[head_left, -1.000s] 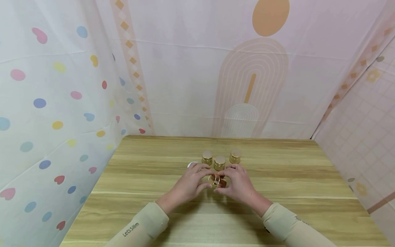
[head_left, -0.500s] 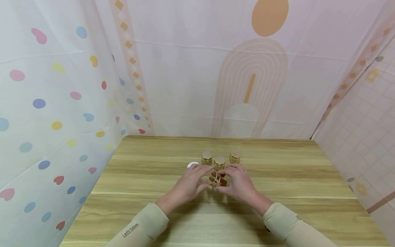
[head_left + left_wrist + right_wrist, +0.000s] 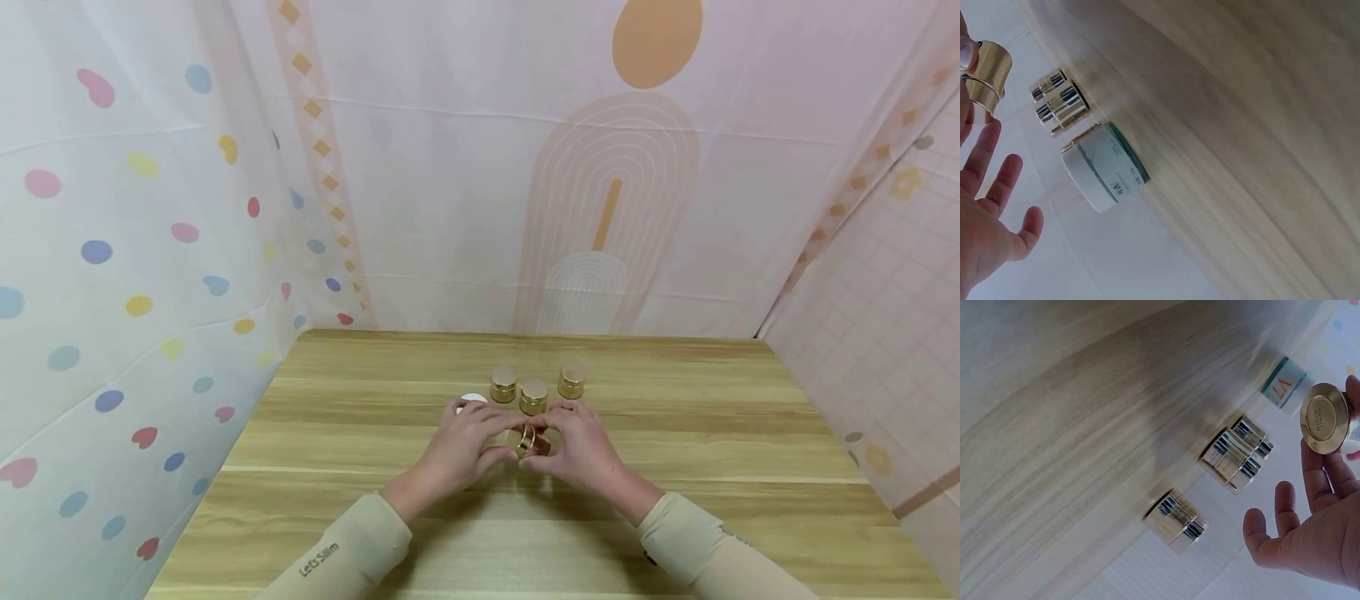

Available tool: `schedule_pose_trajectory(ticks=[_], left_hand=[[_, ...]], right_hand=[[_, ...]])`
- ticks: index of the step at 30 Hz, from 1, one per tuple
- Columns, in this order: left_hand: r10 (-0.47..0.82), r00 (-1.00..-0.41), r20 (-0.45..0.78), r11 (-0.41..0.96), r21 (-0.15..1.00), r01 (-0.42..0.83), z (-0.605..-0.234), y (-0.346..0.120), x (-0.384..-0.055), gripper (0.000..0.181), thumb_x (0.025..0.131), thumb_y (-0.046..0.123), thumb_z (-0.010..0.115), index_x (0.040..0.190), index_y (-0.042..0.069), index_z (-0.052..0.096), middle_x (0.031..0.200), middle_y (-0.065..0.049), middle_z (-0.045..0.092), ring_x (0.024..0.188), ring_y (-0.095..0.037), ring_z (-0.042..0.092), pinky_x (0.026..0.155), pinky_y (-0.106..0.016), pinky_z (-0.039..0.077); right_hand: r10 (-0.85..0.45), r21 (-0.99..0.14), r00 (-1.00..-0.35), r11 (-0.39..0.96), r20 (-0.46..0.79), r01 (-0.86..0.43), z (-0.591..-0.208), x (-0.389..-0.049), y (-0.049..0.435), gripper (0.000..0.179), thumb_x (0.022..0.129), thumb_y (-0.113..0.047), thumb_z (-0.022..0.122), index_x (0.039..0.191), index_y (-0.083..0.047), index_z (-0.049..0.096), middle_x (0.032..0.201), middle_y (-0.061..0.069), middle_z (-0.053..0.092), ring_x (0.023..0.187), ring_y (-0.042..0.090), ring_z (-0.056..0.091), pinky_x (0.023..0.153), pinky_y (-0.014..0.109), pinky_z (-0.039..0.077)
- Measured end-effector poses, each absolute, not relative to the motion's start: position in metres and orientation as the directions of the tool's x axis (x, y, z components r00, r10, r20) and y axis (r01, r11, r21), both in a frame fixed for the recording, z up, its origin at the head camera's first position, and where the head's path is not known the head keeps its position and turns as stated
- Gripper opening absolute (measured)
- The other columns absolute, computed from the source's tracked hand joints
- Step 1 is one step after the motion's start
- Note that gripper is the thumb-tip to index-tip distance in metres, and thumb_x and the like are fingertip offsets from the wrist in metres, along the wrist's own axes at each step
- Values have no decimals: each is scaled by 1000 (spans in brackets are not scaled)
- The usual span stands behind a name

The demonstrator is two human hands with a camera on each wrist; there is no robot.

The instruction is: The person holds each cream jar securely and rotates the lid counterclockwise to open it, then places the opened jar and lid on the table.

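Both hands hold a small shiny gold cosmetic jar [image 3: 527, 442] over the table, tipped on its side. The thumb and forefinger of my left hand [image 3: 459, 446] pinch its lid end. My right hand [image 3: 581, 446] grips the base end. In the right wrist view the round underside of the jar [image 3: 1321, 419] shows, with small embossed marks. The left wrist view shows the seam between lid and body on the jar [image 3: 992, 70]. The other fingers of each hand spread away from it.
Three similar gold jars stand upright just beyond the hands: left [image 3: 503, 385], middle [image 3: 534, 397] and right [image 3: 571, 382]. A green-and-white jar [image 3: 1107, 165] with a white lid stands beside my left fingers. Wooden table [image 3: 360, 375]; patterned curtains [image 3: 450, 192] hang behind.
My left fingers came slightly off the jar's lid end half a second ago and now pinch it again. The right hand keeps its hold in the same place.
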State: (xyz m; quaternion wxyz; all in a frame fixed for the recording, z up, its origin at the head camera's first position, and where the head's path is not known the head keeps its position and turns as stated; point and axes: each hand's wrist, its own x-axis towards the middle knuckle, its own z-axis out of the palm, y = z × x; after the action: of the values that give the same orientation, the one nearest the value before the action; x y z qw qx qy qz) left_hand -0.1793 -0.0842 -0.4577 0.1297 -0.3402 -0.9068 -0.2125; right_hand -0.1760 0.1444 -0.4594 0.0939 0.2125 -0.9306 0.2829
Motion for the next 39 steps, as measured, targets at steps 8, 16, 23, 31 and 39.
schedule_pose_trajectory(ticks=[8,16,23,31,39], left_hand=[[535,-777,332,709,323,627,-459,-83,-179,53,93,45,77,142,26,69,130,-3,77,119,-25,64,110,-59,36],[504,-802,320,700,394,596,-461,-81,-180,46,91,44,79,131,23,74,116,2,80,102,-18,63,107,-54,34],[486,-823,296,710,416,568,-463,-78,-181,36,90,47,78,117,23,77,94,13,76,88,-11,55,105,-51,33],[516,-777,361,720,308,622,-465,-83,-180,67,83,51,85,141,20,68,129,-1,77,118,-23,69,115,-59,33],[613,-630,477,663,123,738,-467,-86,-181,63,81,31,92,140,31,70,134,6,75,124,-16,70,113,-61,37]], right_hand=[[-355,-481,-891,751,282,-452,-460,-175,143,55,71,-34,101,119,-17,81,108,-3,80,123,32,62,106,59,45],[-367,-470,-881,747,300,-471,-460,-173,142,54,70,-33,101,118,-18,81,107,-4,81,122,30,63,104,58,45],[-385,-459,-868,739,313,-493,-461,-172,141,49,70,-30,101,114,-18,81,106,-4,80,122,31,63,106,63,44],[-376,-465,-883,752,280,-467,-462,-173,145,53,71,-31,101,118,-15,81,112,1,79,123,34,62,109,63,44],[-368,-482,-897,757,245,-442,-459,-175,147,53,72,-32,100,118,-16,80,113,1,78,125,33,61,112,63,42]])
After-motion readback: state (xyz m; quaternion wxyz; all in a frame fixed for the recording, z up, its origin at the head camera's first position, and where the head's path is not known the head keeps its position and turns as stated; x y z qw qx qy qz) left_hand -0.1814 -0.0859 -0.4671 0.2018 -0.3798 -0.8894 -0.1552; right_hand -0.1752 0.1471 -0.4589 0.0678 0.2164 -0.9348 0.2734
